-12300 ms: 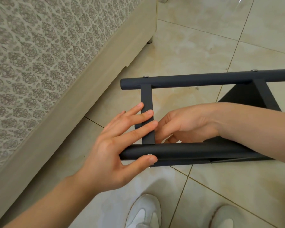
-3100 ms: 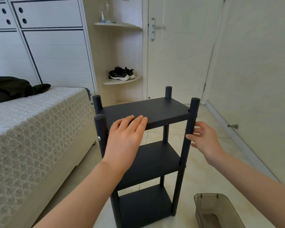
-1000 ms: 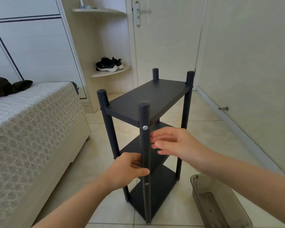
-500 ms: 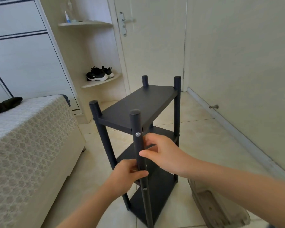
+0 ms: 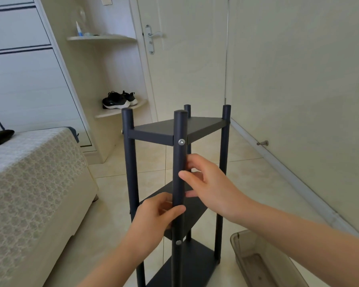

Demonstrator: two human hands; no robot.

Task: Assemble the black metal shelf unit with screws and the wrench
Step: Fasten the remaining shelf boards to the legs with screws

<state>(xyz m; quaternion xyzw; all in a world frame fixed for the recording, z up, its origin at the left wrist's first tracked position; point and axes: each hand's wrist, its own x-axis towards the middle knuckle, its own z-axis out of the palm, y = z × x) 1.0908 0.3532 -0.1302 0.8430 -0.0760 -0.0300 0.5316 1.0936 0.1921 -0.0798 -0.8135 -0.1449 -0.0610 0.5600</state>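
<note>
Black metal three-tier shelf unit (image 5: 174, 129) now upright on tiled floor (image 5: 257, 183), just right of patterned bed (image 5: 29, 172); earlier lay flat. Left hand (image 5: 155, 216) fingers curled round near post (image 5: 179, 125); right hand (image 5: 207, 183) has joined above, pinching it. Assembly looks complete, probably a stability check.

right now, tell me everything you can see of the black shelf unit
The shelf unit is matte black, metal by its look: four round posts with rounded tops and three flat shelves. Silver screw heads show on the front post. It stands upright on the tiled floor. The left hand grips the front post at the middle shelf; the right hand grips it just above.
</note>
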